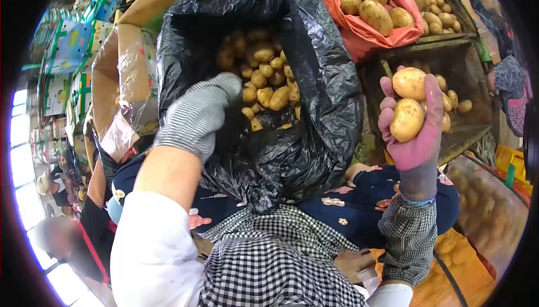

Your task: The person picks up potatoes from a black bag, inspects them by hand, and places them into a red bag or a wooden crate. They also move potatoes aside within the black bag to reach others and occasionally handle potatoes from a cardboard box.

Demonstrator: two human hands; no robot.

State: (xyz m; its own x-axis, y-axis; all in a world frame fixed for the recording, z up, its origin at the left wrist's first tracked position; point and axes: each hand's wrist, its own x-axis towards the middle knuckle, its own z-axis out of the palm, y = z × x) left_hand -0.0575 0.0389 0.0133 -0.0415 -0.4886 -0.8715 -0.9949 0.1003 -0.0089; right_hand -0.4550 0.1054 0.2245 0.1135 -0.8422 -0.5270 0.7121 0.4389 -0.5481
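Note:
My left hand (199, 113), in a grey striped glove, hangs over the left part of a box lined with a black plastic bag (337, 91). Its fingers are curled together, and whatever they may hold is hidden. Several potatoes (279, 98) lie inside the bag, just right of that hand. To the right of the bag, my right hand (418, 124), in a pink glove with a grey cuff, is closed around two potatoes (407, 120), one above the other. Behind it stands a wooden crate (461, 133) with small potatoes.
A red bag (359, 40) full of large potatoes stands at the top right, beside another crate of potatoes (435, 7). Open cardboard boxes (132, 63) stand at the left. Other people (90, 234) are at the far left. A yellow crate (514, 166) is at the right edge.

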